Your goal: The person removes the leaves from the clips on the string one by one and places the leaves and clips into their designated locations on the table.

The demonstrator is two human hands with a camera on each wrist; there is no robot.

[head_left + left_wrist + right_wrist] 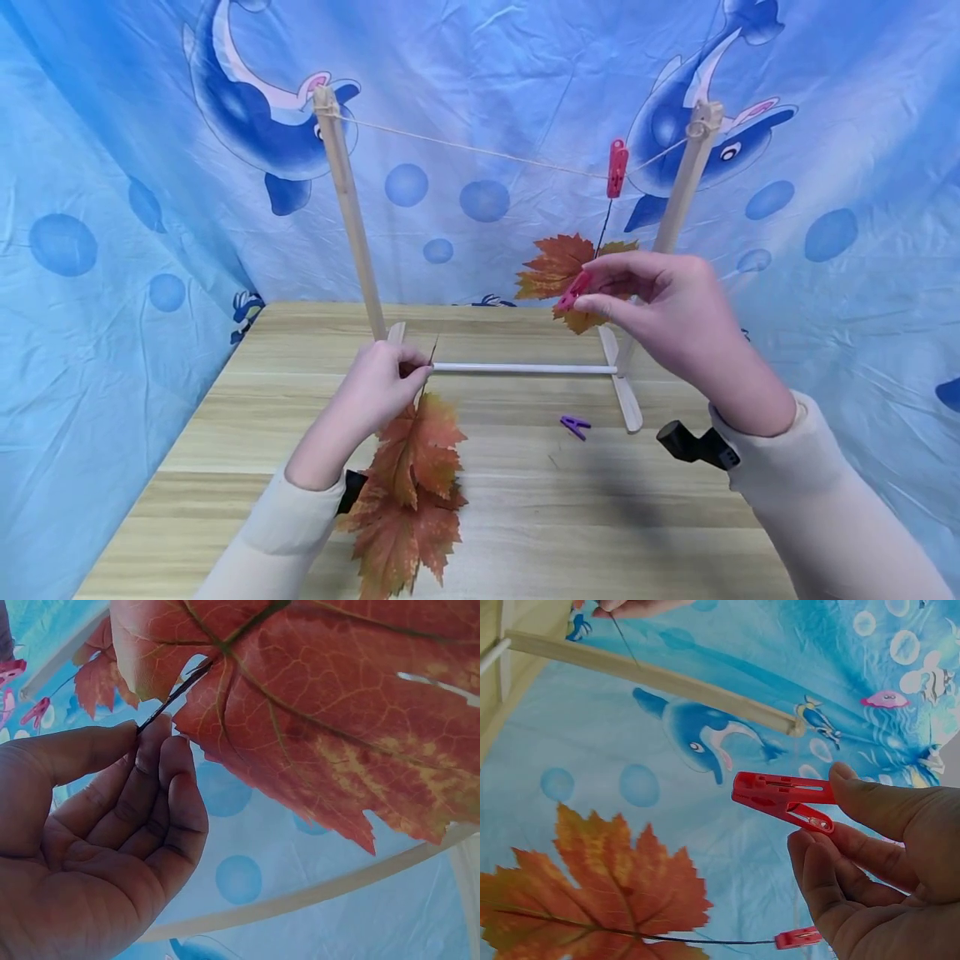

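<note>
My left hand pinches the dark stem of an orange-red artificial maple leaf between thumb and forefinger. A second such leaf shows just below it, over the table. Held by its handles in my right hand, a red clothespin points left, its tip end closed. Behind that hand, another maple leaf hangs by its stem from a second red clothespin, which is clipped on the string.
Two upright wooden posts carry the string, and a white rod joins their feet. On the wooden table, a purple clothespin lies near the right foot. Blue dolphin-print cloth surrounds the table's back and sides.
</note>
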